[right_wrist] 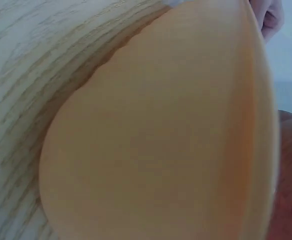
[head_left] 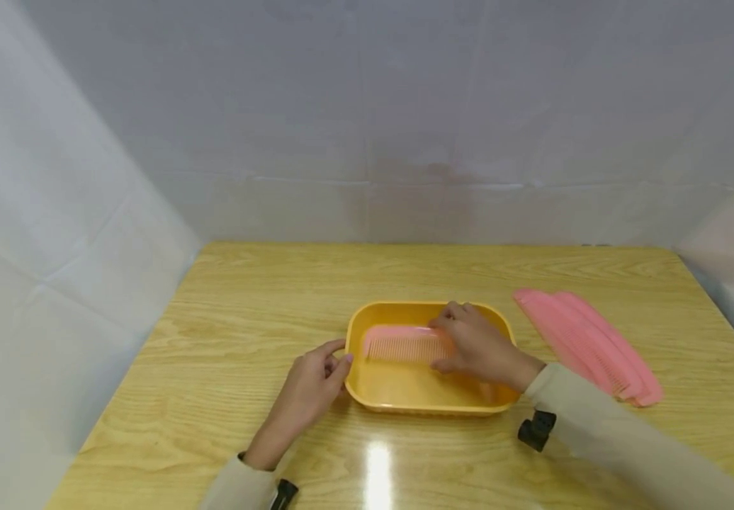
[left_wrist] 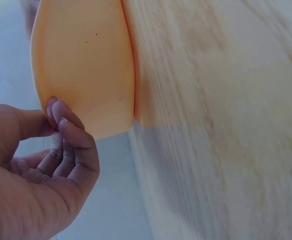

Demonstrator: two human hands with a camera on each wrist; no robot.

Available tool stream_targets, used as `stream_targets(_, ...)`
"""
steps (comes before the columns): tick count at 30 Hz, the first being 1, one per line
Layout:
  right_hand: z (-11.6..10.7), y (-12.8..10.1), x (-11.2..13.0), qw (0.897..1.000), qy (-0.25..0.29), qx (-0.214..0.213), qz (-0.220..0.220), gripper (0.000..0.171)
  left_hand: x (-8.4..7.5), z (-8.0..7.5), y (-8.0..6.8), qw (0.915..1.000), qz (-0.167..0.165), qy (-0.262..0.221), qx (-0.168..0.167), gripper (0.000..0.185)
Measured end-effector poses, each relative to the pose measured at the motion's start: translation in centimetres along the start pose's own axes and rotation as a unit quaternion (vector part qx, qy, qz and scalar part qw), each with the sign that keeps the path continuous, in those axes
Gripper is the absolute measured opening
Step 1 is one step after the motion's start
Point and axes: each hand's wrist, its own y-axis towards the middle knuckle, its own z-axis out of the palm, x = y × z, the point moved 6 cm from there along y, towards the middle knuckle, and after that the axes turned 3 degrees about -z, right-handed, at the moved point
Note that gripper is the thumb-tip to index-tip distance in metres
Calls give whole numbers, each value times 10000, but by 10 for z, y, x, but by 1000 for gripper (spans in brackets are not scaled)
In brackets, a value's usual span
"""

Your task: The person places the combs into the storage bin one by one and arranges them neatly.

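Observation:
An orange plastic tub [head_left: 373, 397] stands in the middle of the wooden table. My right hand [head_left: 478, 347] reaches into it and holds a pink comb [head_left: 399, 343] by its right end, teeth pointing toward me. My left hand [head_left: 316, 382] rests at the tub's left rim, thumb and fingertips touching its outer wall [left_wrist: 86, 65]. The right wrist view is filled by the tub's orange wall [right_wrist: 161, 140] seen up close.
A stack of pink combs [head_left: 586, 347] lies on the table to the right of the tub. White sheet walls close in the table [head_left: 246, 297] on the left, back and right.

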Motion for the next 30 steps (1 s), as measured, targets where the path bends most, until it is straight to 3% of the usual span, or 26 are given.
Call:
stream_targets(19, 23, 5, -1, 9979, 29, 521, -390, 51, 2, 0, 1, 10000, -62, 58, -2, 38)
stream_targets(30, 25, 3, 1, 9963, -19, 554, -662, 43, 3, 1, 1, 10000, -91, 32, -11, 38)
